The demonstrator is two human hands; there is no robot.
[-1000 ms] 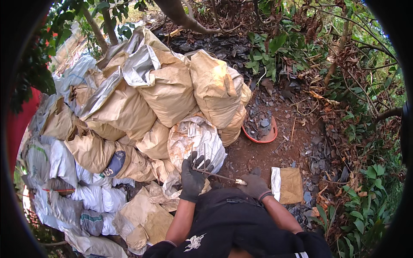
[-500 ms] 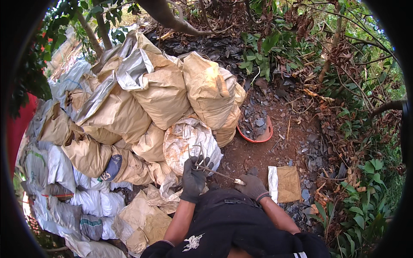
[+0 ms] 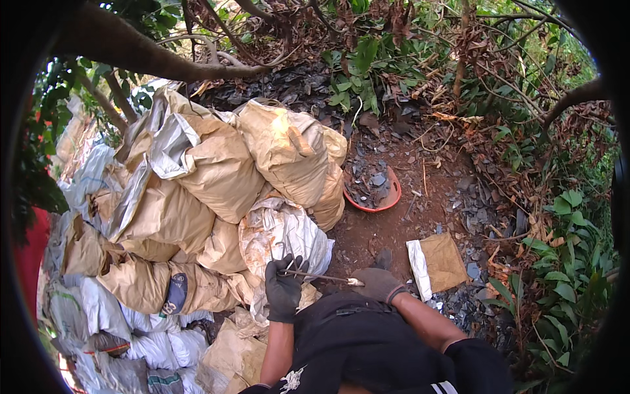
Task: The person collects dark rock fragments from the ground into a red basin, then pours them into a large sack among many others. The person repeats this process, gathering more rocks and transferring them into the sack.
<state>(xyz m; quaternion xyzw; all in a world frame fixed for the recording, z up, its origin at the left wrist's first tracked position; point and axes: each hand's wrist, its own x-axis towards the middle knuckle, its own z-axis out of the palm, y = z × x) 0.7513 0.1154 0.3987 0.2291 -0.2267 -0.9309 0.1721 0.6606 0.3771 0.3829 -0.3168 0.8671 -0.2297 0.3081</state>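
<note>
Both my hands wear dark gloves and hold a thin metal hand rake level in front of my waist. My right hand is closed on its pale handle end, at the right. Near the prongs, my left hand has its fingers curled about the rod, partly hidden behind it. Just beyond the prongs stands a white, brown-stained sack with its mouth wide. A shallow orange-red pan holding dark flat stone pieces lies on the soil farther right.
Full tan sacks are heaped at the left, with white sacks nearer me. A flat tan sack with a white edge lies right of my right hand. A thick branch crosses the far side; green plants border the right.
The view has shifted, so the sacks and pan sit farther left and lower in the picture. Both hands keep hold of the rake, which now lies closer to level.
</note>
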